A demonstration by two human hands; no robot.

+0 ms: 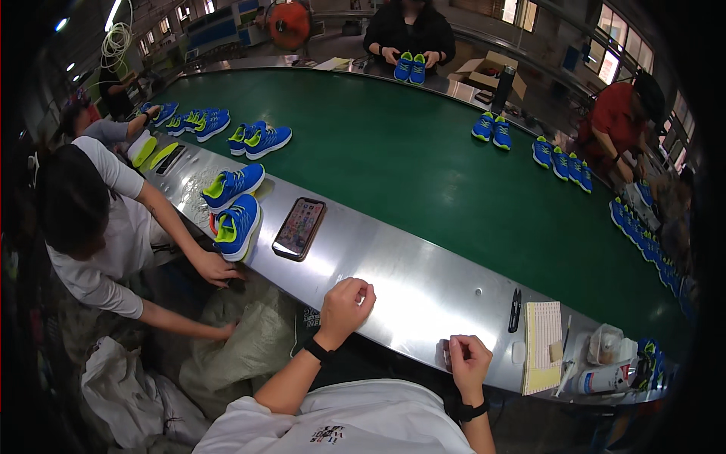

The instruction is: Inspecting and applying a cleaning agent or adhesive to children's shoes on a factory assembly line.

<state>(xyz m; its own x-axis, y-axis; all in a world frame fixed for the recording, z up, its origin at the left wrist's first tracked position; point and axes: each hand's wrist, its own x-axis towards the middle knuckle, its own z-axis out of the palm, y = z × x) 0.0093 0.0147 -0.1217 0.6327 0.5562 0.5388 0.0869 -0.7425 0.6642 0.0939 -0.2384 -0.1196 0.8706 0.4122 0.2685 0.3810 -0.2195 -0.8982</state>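
Observation:
My left hand [348, 306] is closed in a loose fist at the near edge of a metal ledge [393, 280], with nothing seen in it. Over the same edge, farther right, my right hand [469, 363] has its fingers curled in, and nothing shows between them. A smartphone [299, 228] with a lit screen lies on the ledge, beyond and left of my left hand. Two blue shoes with lime lining, one nearer [237, 227] and one behind it [233, 187], stand left of the phone. Nearest my right hand is a small white object [519, 352].
A green conveyor belt [393, 159] carries several blue shoes. Right of my hands lie black pens [515, 310], a paper pad [541, 340], and a white bottle [605, 378]. At left, a co-worker [98, 227] reaches toward a sack [249, 333]. Other people sit along the belt's far side.

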